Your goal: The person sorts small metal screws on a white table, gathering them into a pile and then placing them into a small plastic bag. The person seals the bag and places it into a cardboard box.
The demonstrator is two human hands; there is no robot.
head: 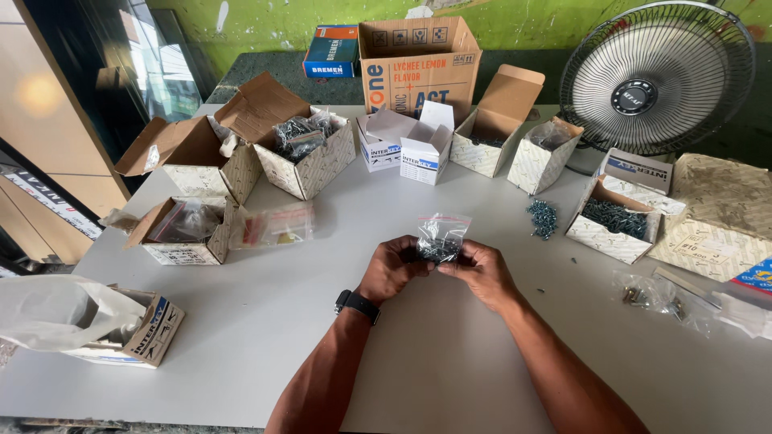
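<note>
I see both hands pinching one small clear bag of screws (440,239) over the table (322,321) — left hand (392,268) and right hand (481,271) gripping its lower corners, the bag standing upright between them, mouth pointing away.

Two hands meet over the tabletop (450,354), the left hand (392,269) and the right hand (482,272), with one small clear bag of screws (440,238) between them. One black watch (357,305) sits on the left wrist. I count about ten small open cardboard boxes around the edge, one of them, the box of dark screws (613,219), beside one loose pile of screws (544,217). One large brown carton (418,68) and one blue box (332,52) stand behind. One fan (655,76) stands at the right.
</note>
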